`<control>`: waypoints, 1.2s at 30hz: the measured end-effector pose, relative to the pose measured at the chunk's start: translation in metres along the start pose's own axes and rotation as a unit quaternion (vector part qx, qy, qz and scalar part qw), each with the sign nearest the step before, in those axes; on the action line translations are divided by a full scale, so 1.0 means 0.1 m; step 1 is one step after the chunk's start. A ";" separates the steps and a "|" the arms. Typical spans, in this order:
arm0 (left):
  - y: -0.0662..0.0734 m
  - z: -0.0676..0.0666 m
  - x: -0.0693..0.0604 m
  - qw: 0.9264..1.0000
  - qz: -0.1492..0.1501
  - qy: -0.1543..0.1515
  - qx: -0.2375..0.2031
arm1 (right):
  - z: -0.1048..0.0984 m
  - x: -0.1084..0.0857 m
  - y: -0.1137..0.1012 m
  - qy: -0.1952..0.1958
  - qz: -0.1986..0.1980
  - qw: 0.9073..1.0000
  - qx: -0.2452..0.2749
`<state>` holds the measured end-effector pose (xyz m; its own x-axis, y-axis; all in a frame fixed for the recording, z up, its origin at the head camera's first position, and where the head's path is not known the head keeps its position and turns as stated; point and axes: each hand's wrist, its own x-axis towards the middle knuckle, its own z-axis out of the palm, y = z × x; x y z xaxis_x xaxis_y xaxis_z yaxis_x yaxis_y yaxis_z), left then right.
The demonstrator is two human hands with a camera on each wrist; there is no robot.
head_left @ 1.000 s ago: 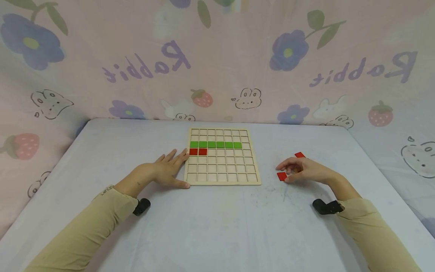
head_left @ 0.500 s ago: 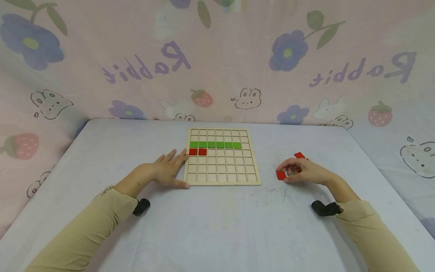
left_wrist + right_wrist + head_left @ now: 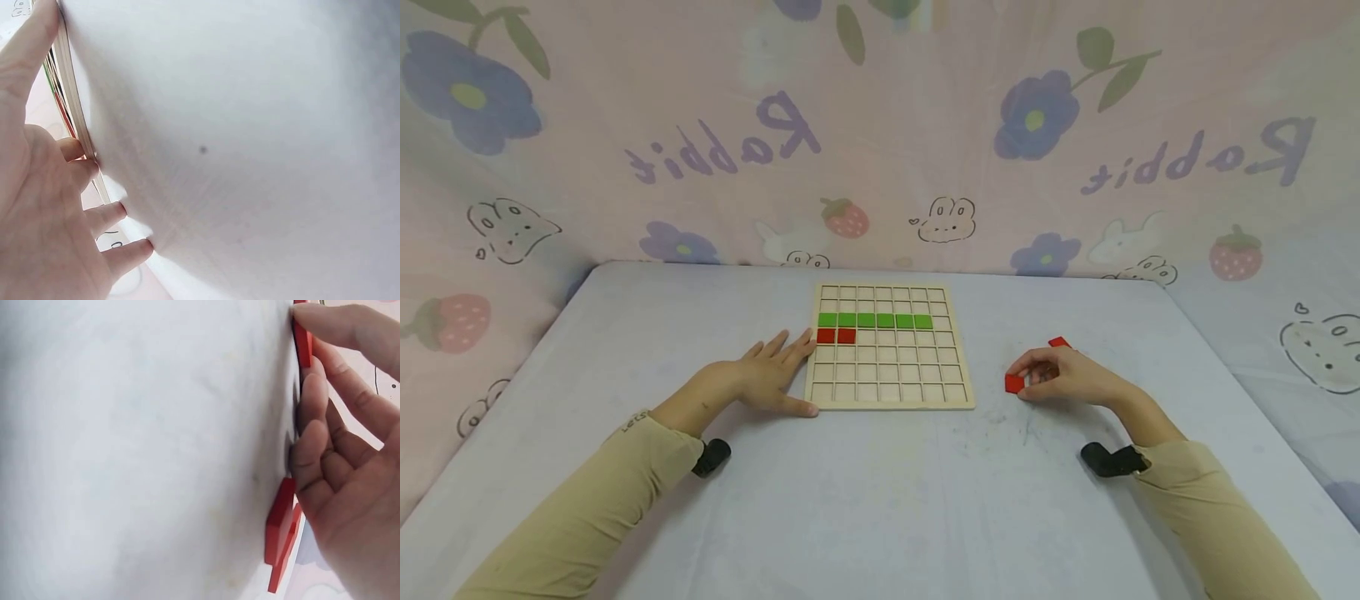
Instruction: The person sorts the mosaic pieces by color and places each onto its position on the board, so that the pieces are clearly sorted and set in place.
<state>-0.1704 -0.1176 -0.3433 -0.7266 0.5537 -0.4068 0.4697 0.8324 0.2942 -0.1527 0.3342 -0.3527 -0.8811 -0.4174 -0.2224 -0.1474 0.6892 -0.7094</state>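
A pale wooden grid board is set at the centre of the head view, on a white-covered counter. Its squares are laid out in seven rows and seven columns. The third row from the top is filled, from its left end, by six green tiles, and only that row's rightmost square is left bare. Directly below, the first two squares of the fourth row are taken up by red tiles.

The left hand is placed left of centre, its grip spread wide with the fingers stretched out. Nothing is held in it; the board's left edge is touched by the fingertips, and the thumb is rested at the lower left corner.

By the right hand, right of centre in the head view, a single red piece is pinched; its grip is closed down to that piece's thickness, between thumb and fingers. Whether the piece is clear of the counter cannot be told. In the lower right of the right wrist view, two loose red pieces are seen close together, below the curled fingers.

Both forearms are covered by beige sleeves, and the upper part of the head view is filled by a pink printed cloth.
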 end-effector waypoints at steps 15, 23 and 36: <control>-0.05 0.05 0.03 1.000 -0.005 -0.004 0.007 | 0.02 0.09 -0.03 0.039 0.004 0.999 0.032; -0.09 0.08 0.08 1.000 -0.006 -0.001 0.009 | 0.02 0.15 -0.05 0.039 0.008 0.996 0.077; 0.01 -0.01 0.00 1.000 -0.007 -0.007 -0.002 | 0.08 0.29 -0.18 0.043 -0.017 0.995 0.093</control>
<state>-0.1704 -0.1171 -0.3426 -0.7266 0.5415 -0.4230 0.4570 0.8405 0.2910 -0.1722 0.3051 -0.3517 -0.9137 -0.3804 -0.1431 -0.0993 0.5503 -0.8291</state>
